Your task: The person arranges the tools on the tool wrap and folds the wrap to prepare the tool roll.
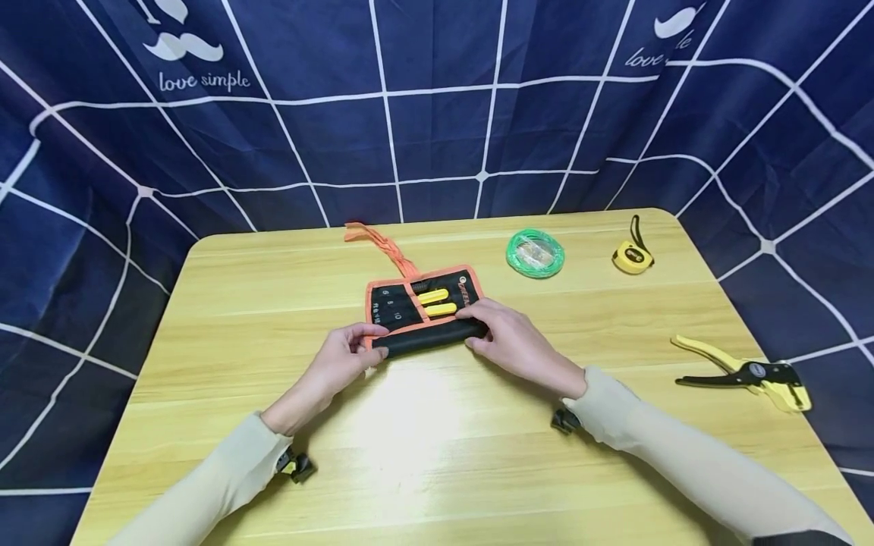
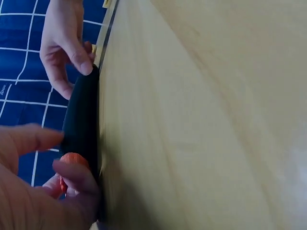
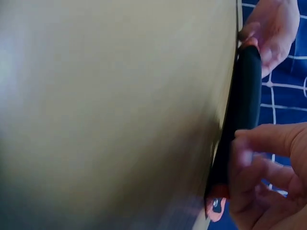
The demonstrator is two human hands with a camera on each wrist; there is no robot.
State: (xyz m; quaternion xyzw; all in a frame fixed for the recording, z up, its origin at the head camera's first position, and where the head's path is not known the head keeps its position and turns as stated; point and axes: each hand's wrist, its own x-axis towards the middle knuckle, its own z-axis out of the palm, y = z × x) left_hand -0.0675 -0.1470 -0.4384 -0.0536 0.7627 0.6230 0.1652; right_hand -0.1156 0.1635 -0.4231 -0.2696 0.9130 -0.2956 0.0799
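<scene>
A black tool roll (image 1: 396,303) with orange trim lies partly rolled up on the table, its near side forming a thick black roll (image 1: 426,339). Two yellow handles (image 1: 440,309) stick out of its pockets. At the roll's left end, my left hand (image 1: 341,353) pinches the orange edge between thumb and fingers. My right hand (image 1: 512,337) holds the other end, thumb at the front and fingers over the top. Seen from the left wrist, the black roll (image 2: 82,115) stretches between both hands. An orange strap (image 1: 385,246) trails from the far side.
A coil of green wire (image 1: 520,265) lies behind and to the right. Farther right are a yellow tape measure (image 1: 632,258) and yellow-and-black wire strippers (image 1: 758,373). Blue checked curtains (image 1: 437,136) surround the wooden table (image 1: 239,318) at the back and sides.
</scene>
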